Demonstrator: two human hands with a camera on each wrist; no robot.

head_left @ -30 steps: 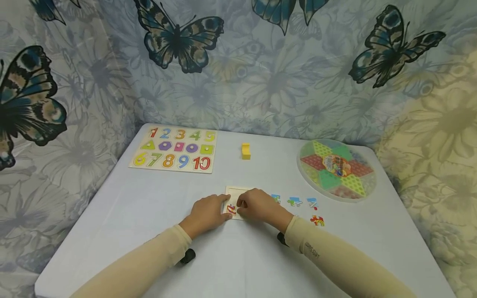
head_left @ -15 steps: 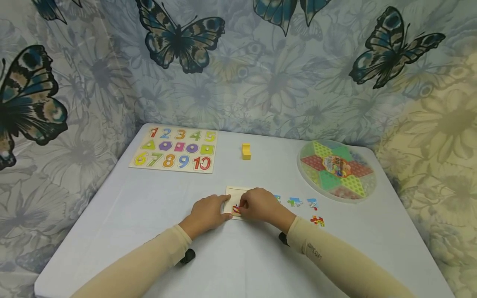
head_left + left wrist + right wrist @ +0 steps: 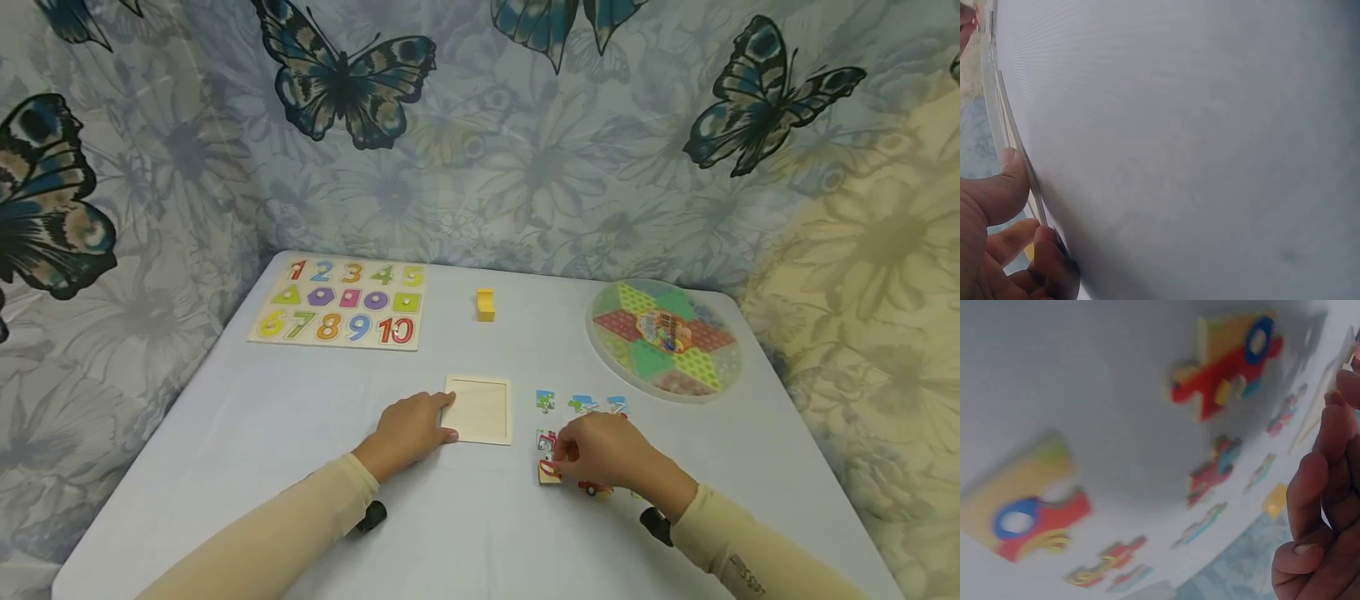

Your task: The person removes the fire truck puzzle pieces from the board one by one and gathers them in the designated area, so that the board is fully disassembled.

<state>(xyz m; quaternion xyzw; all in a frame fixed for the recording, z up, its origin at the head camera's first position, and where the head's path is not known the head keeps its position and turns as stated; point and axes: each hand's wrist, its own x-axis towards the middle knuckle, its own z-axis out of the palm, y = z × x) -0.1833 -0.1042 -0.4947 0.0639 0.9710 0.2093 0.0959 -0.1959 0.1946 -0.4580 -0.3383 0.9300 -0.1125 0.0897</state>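
Note:
My left hand (image 3: 407, 429) holds the left edge of a shallow square wooden puzzle tray (image 3: 480, 411); its bare floor shows in the head view. In the left wrist view the thumb and curled fingers lie along the tray's thin edge (image 3: 1019, 140). To the right, my right hand (image 3: 609, 450) pinches a tan, red and white puzzle piece (image 3: 549, 472) between thumb and fingertips, at the near left of the loose pieces. In the right wrist view the curled fingers (image 3: 1333, 434) show at the right edge, with the held piece mostly hidden behind them.
Several loose puzzle pieces lie about my right hand, including a blue and green one (image 3: 545, 401) and a red truck piece with a wheel (image 3: 594, 489). Behind are a number board (image 3: 341, 302), a yellow block (image 3: 485, 305) and a round game board (image 3: 663, 340).
My right hand has lifted the puzzle piece out of the tray and moved right and nearer with it. The left hand has stayed on the tray. The head view has shifted slightly.

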